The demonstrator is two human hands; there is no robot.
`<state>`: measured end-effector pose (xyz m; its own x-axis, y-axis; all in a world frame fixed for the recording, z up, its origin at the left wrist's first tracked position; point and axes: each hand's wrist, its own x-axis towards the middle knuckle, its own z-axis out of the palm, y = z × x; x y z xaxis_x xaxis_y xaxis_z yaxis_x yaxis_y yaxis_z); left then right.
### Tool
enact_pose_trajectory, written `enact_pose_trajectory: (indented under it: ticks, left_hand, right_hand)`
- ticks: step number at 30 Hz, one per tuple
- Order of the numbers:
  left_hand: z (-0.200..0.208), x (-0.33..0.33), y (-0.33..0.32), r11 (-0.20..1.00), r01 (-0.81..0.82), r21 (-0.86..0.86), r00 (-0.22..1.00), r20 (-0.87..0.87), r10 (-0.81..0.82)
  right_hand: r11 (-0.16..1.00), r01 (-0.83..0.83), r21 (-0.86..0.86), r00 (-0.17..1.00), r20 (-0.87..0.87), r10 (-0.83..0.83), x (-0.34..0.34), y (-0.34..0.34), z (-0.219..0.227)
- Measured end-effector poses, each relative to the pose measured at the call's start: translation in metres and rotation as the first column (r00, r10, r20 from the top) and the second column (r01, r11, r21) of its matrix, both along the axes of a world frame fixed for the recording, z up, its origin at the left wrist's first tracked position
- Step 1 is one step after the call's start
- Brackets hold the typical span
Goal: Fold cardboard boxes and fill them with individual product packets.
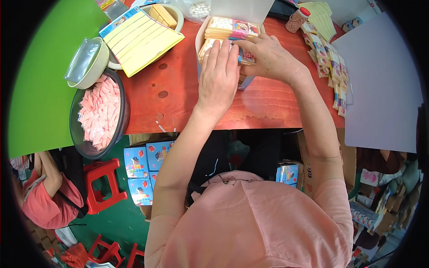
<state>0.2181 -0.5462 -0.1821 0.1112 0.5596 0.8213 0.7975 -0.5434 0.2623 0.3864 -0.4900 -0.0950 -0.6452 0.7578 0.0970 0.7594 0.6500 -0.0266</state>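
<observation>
An open-topped box (199,53) with a pale raised lid flap stands at the table's far middle. Two stacks of flat, colourfully printed packets (230,27) fill its top. My left hand (219,78) lies over the nearer stack, its fingers stretched forward and close together. From the right, my right hand (272,58) reaches across the same stack. Its thumb is on the near side and its index finger extends toward my left fingers, with part of a packet (248,57) between them. The undersides of both hands are hidden.
Left on the red table (152,107) are a dark tub of pink sachets (100,116), a cream bowl (96,67) and yellow printed sheets (143,42). Several packet bundles (333,67) and a red-lidded jar (297,20) lie right. Blue boxes (136,163) sit below; a person (49,196) is at left.
</observation>
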Motion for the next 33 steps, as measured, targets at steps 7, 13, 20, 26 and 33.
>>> enact_pose_trajectory:
  ticks: [7, 13, 20, 26, 33]
  left_hand:
    - [-0.006, -0.011, 0.017, 0.998, 0.044, -0.047, 0.980, -0.193, -0.053]
    - [0.011, -0.001, 0.007, 0.983, 0.038, -0.179, 0.984, -0.165, -0.068]
    - [0.014, 0.002, 0.003, 0.981, 0.004, -0.194, 0.969, -0.242, -0.051]
    - [0.012, 0.008, 0.005, 0.968, -0.016, -0.249, 0.981, -0.193, -0.033]
    - [0.011, 0.006, -0.004, 0.975, 0.033, -0.219, 0.992, -0.112, -0.059]
  right_hand:
    - [0.981, -0.132, -0.141, 0.852, -0.522, 0.040, 0.047, -0.018, 0.002]
    - [0.954, -0.033, -0.299, 0.577, -0.785, -0.226, 0.055, -0.013, -0.017]
    - [0.977, 0.039, 0.211, 0.764, -0.637, 0.107, -0.006, 0.053, -0.014]
    - [0.995, 0.050, 0.088, 0.991, -0.125, -0.039, -0.025, 0.059, -0.030]
    - [0.989, 0.077, 0.126, 0.992, -0.110, -0.063, -0.026, 0.040, -0.042]
